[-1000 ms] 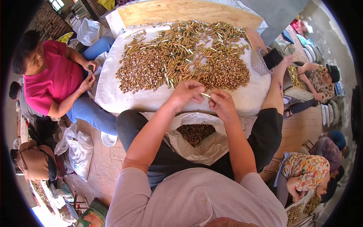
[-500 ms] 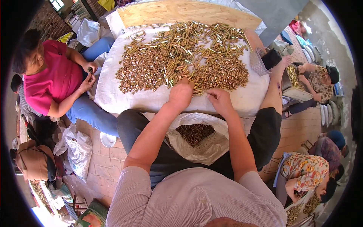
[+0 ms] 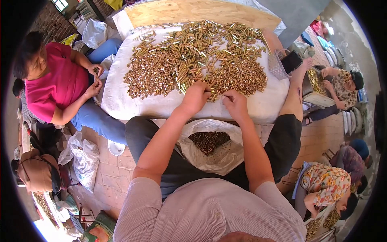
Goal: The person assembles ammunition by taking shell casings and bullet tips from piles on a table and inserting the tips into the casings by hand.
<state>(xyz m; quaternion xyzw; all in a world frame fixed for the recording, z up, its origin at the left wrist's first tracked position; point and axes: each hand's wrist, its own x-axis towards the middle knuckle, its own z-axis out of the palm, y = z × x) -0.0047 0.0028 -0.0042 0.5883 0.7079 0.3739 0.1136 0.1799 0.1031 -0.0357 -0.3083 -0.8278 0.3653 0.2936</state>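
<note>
Brass-coloured pieces (image 3: 238, 76) lie heaped on the white-covered worktop (image 3: 260, 108). Joined over one piece a second ago, the left hand (image 3: 196, 99) and right hand (image 3: 236, 106) now sit apart beside them, seemingly between pieces; whether either grip is closed, I cannot tell.

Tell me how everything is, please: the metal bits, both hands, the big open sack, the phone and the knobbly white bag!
Metal pieces: loose, heaped
Left hand: fingers bent, at the heap's near edge; grip unclear
Right hand: thumb and finger pinched; can't tell if holding anything
Sack: open, small pieces inside
Phone: screen dark
White bag: bulging
</note>
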